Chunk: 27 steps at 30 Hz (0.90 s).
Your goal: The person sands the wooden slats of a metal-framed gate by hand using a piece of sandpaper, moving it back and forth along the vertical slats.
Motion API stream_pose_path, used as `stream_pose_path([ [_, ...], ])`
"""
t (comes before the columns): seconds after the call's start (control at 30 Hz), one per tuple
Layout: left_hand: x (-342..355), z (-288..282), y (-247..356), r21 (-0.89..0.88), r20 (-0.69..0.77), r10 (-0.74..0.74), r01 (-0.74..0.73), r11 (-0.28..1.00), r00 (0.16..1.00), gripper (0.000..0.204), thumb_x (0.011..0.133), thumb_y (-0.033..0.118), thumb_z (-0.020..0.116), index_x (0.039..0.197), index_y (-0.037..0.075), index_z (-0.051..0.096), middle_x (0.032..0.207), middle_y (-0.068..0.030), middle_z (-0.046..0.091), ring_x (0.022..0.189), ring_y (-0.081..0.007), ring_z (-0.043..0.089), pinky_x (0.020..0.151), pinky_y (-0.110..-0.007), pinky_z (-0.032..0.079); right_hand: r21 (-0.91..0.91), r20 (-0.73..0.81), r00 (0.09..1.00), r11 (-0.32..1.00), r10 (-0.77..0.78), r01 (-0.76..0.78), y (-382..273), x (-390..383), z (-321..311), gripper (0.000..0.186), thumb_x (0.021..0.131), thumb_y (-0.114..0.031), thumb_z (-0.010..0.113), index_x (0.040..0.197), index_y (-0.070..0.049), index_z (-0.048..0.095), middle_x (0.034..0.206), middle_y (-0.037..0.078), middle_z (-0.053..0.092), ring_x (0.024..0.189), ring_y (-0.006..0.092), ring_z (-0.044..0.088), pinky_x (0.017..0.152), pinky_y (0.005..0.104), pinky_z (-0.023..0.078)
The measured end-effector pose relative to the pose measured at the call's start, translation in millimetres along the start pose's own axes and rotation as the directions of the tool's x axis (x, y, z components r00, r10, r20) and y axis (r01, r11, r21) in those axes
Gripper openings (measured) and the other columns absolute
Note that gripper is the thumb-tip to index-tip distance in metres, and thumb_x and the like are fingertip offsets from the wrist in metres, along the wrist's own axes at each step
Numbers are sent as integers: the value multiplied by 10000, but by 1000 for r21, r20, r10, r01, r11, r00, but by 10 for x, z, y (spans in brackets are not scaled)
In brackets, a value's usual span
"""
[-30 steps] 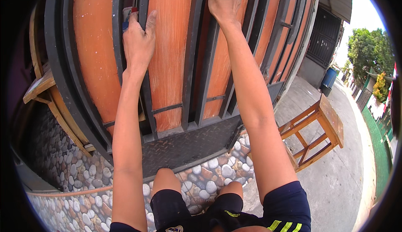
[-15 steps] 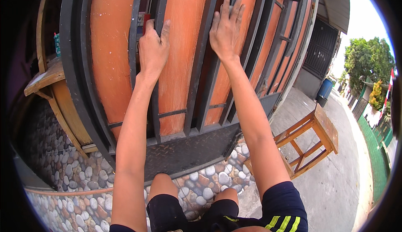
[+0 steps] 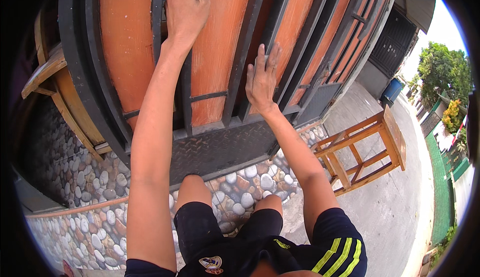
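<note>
In front of me stands a metal gate (image 3: pixel 231 92) with dark upright bars and orange panels behind them. My left hand (image 3: pixel 186 12) is closed round one of the upright bars near the top edge of the view; its fingertips are partly cut off. Lower and to the right, my right hand (image 3: pixel 262 82) lies along another dark bar (image 3: pixel 278 17), fingers pointing up and pressed to it. Something small and greyish shows between these fingers; what it is I cannot make out. A dark patterned metal plate (image 3: pixel 220 149) forms the gate's lower part.
A wooden stool (image 3: pixel 392 137) stands on the concrete to the right. At the left is a wooden bench or table (image 3: pixel 47 72). Pebble-patterned flooring (image 3: pixel 100 222) runs under the gate and round my legs. A blue bin (image 3: pixel 391 92) stands further off, near a dark gate (image 3: pixel 392 44).
My right hand has slid down along its bar, its elbow bending. My left hand keeps its hold and appears higher in the view, which has tilted downward.
</note>
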State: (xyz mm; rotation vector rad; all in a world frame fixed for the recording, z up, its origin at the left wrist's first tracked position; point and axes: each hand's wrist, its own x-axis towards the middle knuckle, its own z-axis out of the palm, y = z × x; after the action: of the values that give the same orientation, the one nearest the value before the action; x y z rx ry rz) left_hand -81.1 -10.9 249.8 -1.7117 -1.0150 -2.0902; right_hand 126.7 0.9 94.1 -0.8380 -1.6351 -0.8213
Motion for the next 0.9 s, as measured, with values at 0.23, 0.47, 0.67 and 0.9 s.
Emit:
stream_pose_path([
  [0.23, 38, 0, 159, -42, -29, -56, 55, 998, 998, 652, 944, 482, 443, 1215, -109, 477, 961, -346, 605, 969, -440, 602, 821, -461, 479, -317, -220, 901, 901, -373, 295, 293, 2433, -397, 541, 941, -133, 441, 1428, 10, 254, 1449, 317, 228, 1366, 455, 184, 1132, 478, 159],
  [0.47, 69, 4, -60, 20, -174, 90, -88, 996, 981, 596, 940, 442, 473, 1164, -109, 513, 934, -358, 596, 935, -445, 607, 805, -460, 483, -63, -91, 985, 988, -149, 144, -35, 889, -101, 515, 909, -139, 522, 1399, -65, 382, 1499, 286, 108, 1376, 490, 103, 1105, 505, 199],
  [0.67, 38, -32, 28, -8, -56, -59, 58, 998, 997, 614, 940, 450, 469, 1155, -124, 503, 1019, -379, 560, 920, -479, 596, 765, -492, 487, -53, -87, 988, 991, -128, 123, -36, 721, -64, 542, 882, -123, 562, 1394, -56, 399, 1510, 266, 108, 1390, 470, 75, 1118, 500, 184],
  [0.9, 53, 61, -30, 37, -186, 124, -119, 992, 975, 596, 946, 426, 468, 1162, -129, 496, 1023, -374, 564, 943, -479, 587, 785, -479, 485, -289, -276, 927, 941, -256, 174, 223, 2131, -226, 521, 983, -200, 403, 1444, -16, 248, 1472, 278, 227, 1392, 401, 163, 1130, 461, 164],
])
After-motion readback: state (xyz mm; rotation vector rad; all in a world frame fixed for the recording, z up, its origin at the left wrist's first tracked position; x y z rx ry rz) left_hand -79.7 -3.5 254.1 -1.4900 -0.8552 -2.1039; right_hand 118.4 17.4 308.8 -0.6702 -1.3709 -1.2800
